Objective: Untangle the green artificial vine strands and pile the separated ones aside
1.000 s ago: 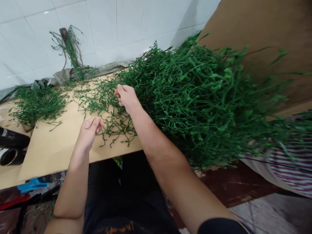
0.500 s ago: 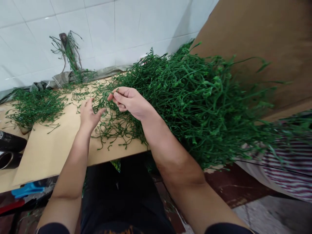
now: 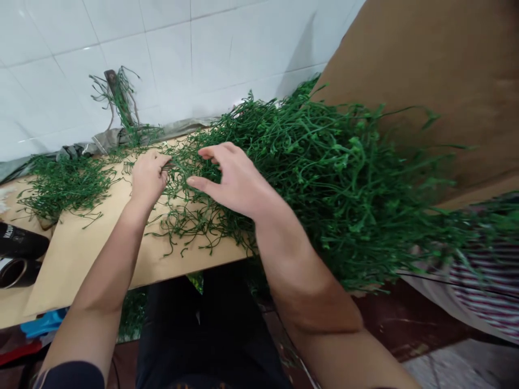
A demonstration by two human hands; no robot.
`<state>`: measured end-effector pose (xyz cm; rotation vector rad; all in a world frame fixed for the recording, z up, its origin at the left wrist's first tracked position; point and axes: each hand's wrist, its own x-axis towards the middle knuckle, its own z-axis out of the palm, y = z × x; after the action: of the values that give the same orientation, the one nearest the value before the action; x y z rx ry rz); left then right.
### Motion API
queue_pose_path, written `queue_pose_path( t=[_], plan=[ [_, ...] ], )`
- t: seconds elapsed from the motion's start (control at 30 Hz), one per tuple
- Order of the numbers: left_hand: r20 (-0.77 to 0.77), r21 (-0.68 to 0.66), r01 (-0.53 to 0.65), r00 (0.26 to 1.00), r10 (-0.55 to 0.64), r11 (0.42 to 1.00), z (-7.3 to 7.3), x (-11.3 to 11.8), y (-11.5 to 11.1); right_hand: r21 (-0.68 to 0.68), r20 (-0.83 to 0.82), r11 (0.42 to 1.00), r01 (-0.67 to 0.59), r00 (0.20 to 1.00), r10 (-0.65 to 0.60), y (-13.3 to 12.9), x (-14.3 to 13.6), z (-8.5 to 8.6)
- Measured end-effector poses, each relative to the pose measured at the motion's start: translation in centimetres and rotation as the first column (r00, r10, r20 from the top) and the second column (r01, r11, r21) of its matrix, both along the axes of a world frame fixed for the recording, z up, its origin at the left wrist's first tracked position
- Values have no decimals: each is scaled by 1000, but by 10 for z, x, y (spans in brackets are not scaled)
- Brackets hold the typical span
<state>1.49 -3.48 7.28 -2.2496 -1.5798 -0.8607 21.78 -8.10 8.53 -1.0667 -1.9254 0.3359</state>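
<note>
My left hand point(image 3: 148, 175) is over the board point(image 3: 93, 243), its thumb and fingers pinched on a few thin green stems with bud-like tips. To its right my right hand point(image 3: 235, 175) is open, thumb and fingers spread apart, with nothing visible between them. It hovers at the left edge of a big tangled heap of green stems point(image 3: 324, 178). Loose stems point(image 3: 194, 224) lie scattered on the board below the hands. A smaller pile of stems point(image 3: 73, 183) rests at the board's far left.
A dark upright post point(image 3: 113, 89) with stems draped on it stands near the white tiled wall point(image 3: 227, 48). Black cylindrical containers point(image 3: 20, 242) are at the left edge. A large brown cardboard sheet point(image 3: 405, 59) leans at right. Striped cloth point(image 3: 486, 292) shows at lower right.
My left hand has gone from open fingers to a pinch on stems. My right hand has let go its pinch, opened and shifted right towards the big heap. The camera view has tilted slightly.
</note>
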Motion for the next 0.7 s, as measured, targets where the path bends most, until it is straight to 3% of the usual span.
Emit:
queue_pose_path(
  t=[0.1,0.2,0.4,0.5,0.57,0.7],
  plan=[
    [-29,34,73,997,-72,997,7,16,-10,-9,51,997,82,995,-81,13,-25,2],
    [-37,20,52,998,-52,998,9,19,-15,-78,36,990,119,993,-116,24,-31,-5],
    [45,-85,-125,991,130,988,-9,-21,2,-122,-193,984,132,969,-154,37,-7,-23],
    [225,-214,-146,955,194,966,-19,-40,9,-213,-379,977,7,921,-89,41,-2,-24],
    [379,-285,-44,913,155,957,-21,-42,7,-280,-485,953,-116,874,-36,38,-4,-22],
    [626,-337,312,779,-36,888,-20,-24,-1,-352,-610,870,-346,790,67,27,-15,-14]
  ],
)
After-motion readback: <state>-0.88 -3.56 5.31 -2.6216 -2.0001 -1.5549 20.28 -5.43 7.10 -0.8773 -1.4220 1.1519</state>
